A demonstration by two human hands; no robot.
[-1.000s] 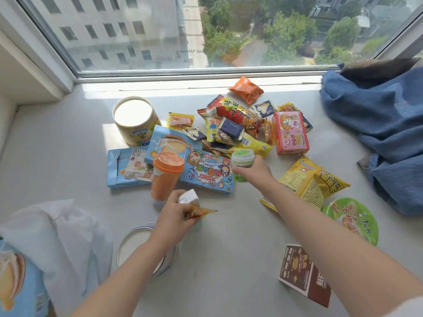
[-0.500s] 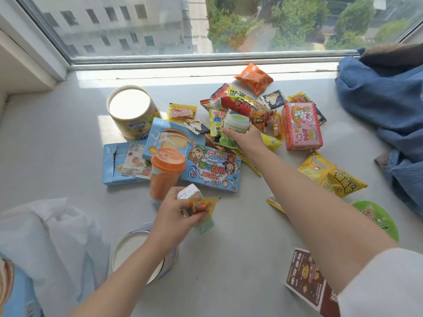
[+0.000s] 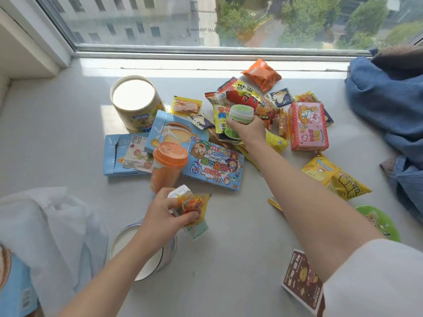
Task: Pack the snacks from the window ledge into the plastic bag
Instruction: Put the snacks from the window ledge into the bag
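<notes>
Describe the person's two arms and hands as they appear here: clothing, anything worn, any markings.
The left hand and right hand are bare: no gloves, rings, watch or bracelets show, and no markings. The left forearm is uncovered as far as the frame shows. The right forearm is bare too, up to a loose white sleeve near the elbow.

Readable text is sparse. A white sachet (image 3: 137, 154) lying on a pale blue box (image 3: 112, 156) carries the Chinese characters 荔枝红茶. A large red and yellow snack bag (image 3: 254, 99) shows the bold characters 旺旺. The yellow tin (image 3: 135, 104) has a blue label band with white lettering too blurred to read. Print on the other packets and boxes cannot be made out.
</notes>
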